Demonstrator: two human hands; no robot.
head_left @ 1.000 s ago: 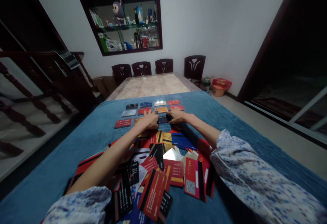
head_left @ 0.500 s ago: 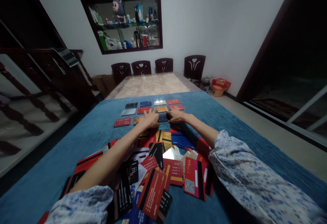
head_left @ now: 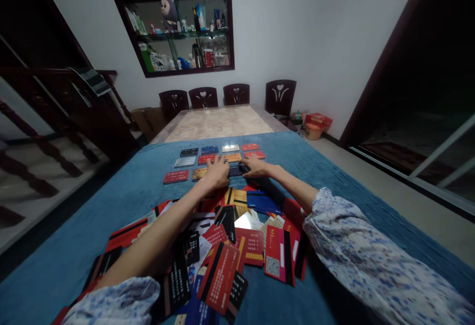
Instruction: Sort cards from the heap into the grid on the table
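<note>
On the blue cloth, nearest laid-out row: one dark card, flat between the fingertips of left hand and right hand, ends partly covered, print illegible. Fingers of both hands bent; cannot tell whether they pinch the card or merely touch it. Beside it, one gold card, part-hidden by the left hand. Nearer: loose pile of cards, partly under the left forearm, cropped below. Right sleeve, patterned, cut off at frame.
</note>
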